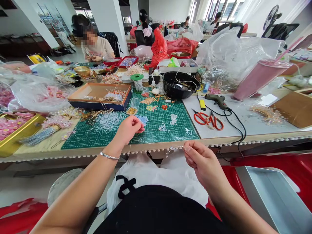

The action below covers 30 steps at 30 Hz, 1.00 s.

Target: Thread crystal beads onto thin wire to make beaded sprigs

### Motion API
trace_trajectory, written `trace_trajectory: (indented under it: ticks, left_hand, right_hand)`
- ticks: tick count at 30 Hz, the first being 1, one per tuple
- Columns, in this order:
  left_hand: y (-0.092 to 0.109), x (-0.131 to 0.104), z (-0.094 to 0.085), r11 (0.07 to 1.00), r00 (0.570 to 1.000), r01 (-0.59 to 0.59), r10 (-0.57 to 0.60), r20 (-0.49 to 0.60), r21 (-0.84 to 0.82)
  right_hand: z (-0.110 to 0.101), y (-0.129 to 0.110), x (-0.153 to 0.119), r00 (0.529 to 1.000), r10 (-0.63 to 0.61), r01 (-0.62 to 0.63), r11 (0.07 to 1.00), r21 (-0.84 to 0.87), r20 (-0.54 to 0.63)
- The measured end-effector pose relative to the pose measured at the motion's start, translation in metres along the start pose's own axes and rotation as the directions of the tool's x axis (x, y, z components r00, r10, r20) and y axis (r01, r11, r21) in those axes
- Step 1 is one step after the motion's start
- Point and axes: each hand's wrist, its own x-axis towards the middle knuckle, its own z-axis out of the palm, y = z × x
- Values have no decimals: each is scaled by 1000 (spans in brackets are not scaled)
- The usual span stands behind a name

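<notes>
My left hand [130, 129] is over the green cutting mat [117, 135], thumb and fingers pinched together. A thin pale strand hangs below it, and its upper end is hidden in the fingers. Just behind the fingertips lies a small pile of blue pieces [143, 120]. My right hand [201, 159] is in front of the table edge, pinching the end of a small beaded spray [171, 149] that points left. On the mat are clear beads [109, 121], orange-red beads [164, 107], whitish pieces [173, 119] and an open little box of gold beads [131, 111].
An orange-rimmed tray [97, 85] and a black bowl [179, 94] stand behind the mat. To the right are red-handled scissors [203, 121], a glue gun [218, 101] with its cable, and a pink cup [260, 78]. A co-worker [99, 47] sits across the table.
</notes>
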Motion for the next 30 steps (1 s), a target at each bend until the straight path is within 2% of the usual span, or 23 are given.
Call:
trace_trajectory:
  ticks: [2, 5, 8, 10, 13, 17, 21, 27, 30]
  left_hand:
    - [4, -2, 0, 991, 1000, 23, -24, -11, -130]
    - [13, -9, -1, 971, 999, 28, -35, -28, -239]
    - [25, -25, 3, 965, 999, 7, -15, -31, -261]
    - [35, -43, 10, 973, 1000, -19, 18, -6, -232]
    - [49, -72, 20, 988, 988, -72, 89, 125, -137]
    - [66, -102, 27, 997, 957, -47, 63, 283, -62]
    - [74, -115, 25, 1000, 952, -20, 26, 305, -20]
    - [72, -119, 23, 995, 943, 27, 8, 333, -100]
    - [71, -121, 25, 996, 941, 0, 30, 336, -89]
  right_hand:
    - [2, 1, -1, 1000, -11, 11, 1000, -24, 11]
    - [4, 0, -5, 999, -25, 27, 997, -69, 42]
    - [8, -8, -15, 995, -22, 36, 989, -142, 102]
    - [13, -16, -25, 985, -28, 77, 955, -287, 169]
    - [25, -28, -36, 960, -84, 218, 822, -527, 267]
    - [38, -32, -38, 917, -210, 390, 646, -656, 338]
    - [42, -24, -36, 881, -289, 473, 501, -725, 375]
    - [41, -13, -41, 825, -383, 538, 310, -783, 415]
    - [40, -9, -41, 800, -437, 539, 221, -813, 411]
